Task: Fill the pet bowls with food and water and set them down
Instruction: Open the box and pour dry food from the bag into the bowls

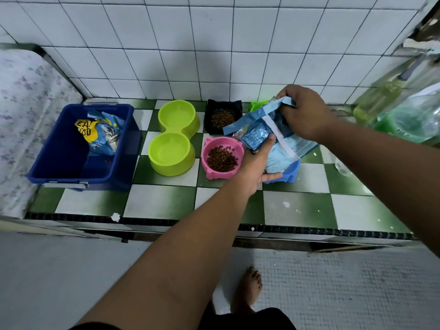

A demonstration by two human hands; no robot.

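Note:
A blue cat-food bag (pixel 273 136) is held tilted over a blue bowl (pixel 291 173), which it mostly hides. My right hand (pixel 302 113) grips the bag's upper end. My left hand (pixel 258 163) holds the bag's lower side, thumb on its front and fingers beneath. Just left of the bag, a pink bowl (pixel 222 158) holds brown kibble. A black bowl (pixel 223 117) behind it also holds kibble. A lime-green double bowl (pixel 175 136) has nothing in its two wells. A green bowl (pixel 259 104) peeks out behind the bag.
A blue plastic bin (pixel 78 144) at the left holds another cat-food bag (pixel 102 132). Clear plastic bottles (pixel 390 103) stand at the right. The green-and-white checked counter (pixel 162 198) ends at a black-trimmed front edge. My bare foot (pixel 247 289) is on the floor below.

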